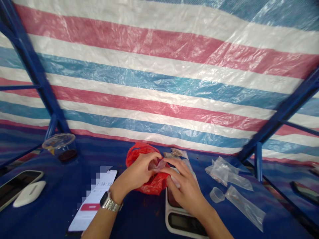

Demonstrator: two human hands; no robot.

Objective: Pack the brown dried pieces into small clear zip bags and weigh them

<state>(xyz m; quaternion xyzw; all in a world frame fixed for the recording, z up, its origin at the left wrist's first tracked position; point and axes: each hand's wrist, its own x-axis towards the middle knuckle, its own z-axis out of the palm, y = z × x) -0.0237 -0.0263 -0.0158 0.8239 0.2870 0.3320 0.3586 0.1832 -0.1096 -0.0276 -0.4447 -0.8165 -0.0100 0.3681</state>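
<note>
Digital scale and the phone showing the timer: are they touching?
Apart. The head view shows a plain strip of blue tabletop covering between the digital scale and the phone showing the timer.

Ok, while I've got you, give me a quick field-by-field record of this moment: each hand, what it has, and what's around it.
Left hand: fingers pinch clear plastic film; wristwatch on wrist
Right hand: fingers pinch the same film
Behind hands: red plastic bag
Under right hand: digital scale
Right of hands: clear plastic bags, small clear plastic cup
Left of hands: phone showing a timer
Surface: blue cloth
</note>
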